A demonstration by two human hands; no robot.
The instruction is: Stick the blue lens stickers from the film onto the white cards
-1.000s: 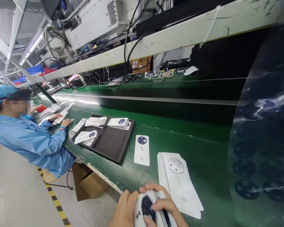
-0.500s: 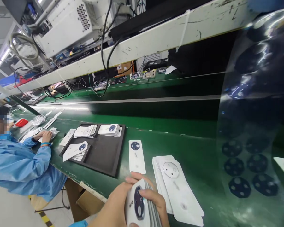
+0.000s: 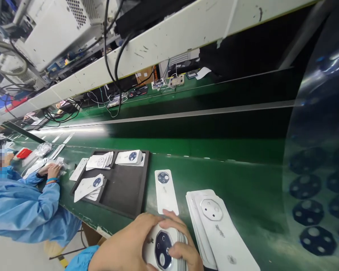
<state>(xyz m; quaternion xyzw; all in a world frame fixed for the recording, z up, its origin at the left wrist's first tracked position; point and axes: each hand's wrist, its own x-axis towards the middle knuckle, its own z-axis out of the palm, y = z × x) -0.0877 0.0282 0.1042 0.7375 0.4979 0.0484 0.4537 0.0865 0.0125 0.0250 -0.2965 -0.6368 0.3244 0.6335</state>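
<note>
My left hand [image 3: 127, 241] is wrapped around the near left side of a stack of white phone back panels [image 3: 150, 246]. The top panel carries a dark blue octagonal camera patch with round holes. My right hand [image 3: 188, 246] grips the same stack from the right, one fingertip on the edge of the patch. The lower end of the stack is out of view. Just beyond my hands lies a single white panel [image 3: 167, 197] with a blue patch. To the right is a loose pile of white panels [image 3: 227, 233], whose top one has a pale octagon.
A black divided tray [image 3: 121, 190] with several panels stands on the green bench [image 3: 243, 180]. Clear film with dark octagonal patches [image 3: 307, 212] hangs at the right. A co-worker in a blue sleeve [image 3: 39, 192] handles items at left. Cables [image 3: 117, 64] dangle from the shelf.
The stack has tilted so that its patch faces me more, and my hands have shifted slightly left around it. The view has turned a little, moving the film rightward.
</note>
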